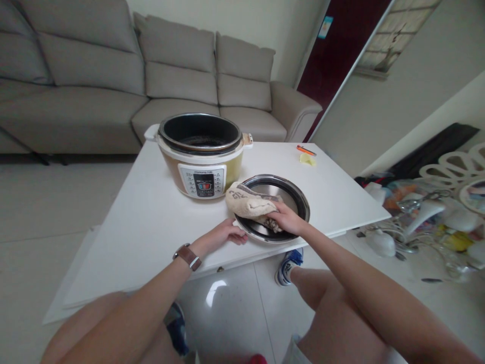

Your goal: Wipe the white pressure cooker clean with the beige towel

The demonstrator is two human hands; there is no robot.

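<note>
A round cooker lid [299, 198] lies with its metal inner side up at the table's near edge. My right hand [286, 218] grips a beige cloth [248, 201] with dark markings, which rests on the lid's inside and hangs over its left rim. At the lid's lower left rim, my left hand [232, 231] has its fingers curled against the edge; part of them is hidden below it. Behind and to the left stands an electric pressure cooker [172, 169] without its lid, its dark inner pot [200, 132] showing.
The white table [144, 237] also bears an orange pen-like item [306, 150] and a small yellow piece [307, 160] at the back right. A grey sofa [178, 65] stands behind. Assorted items and a white ornate frame [450, 169] crowd the floor at right.
</note>
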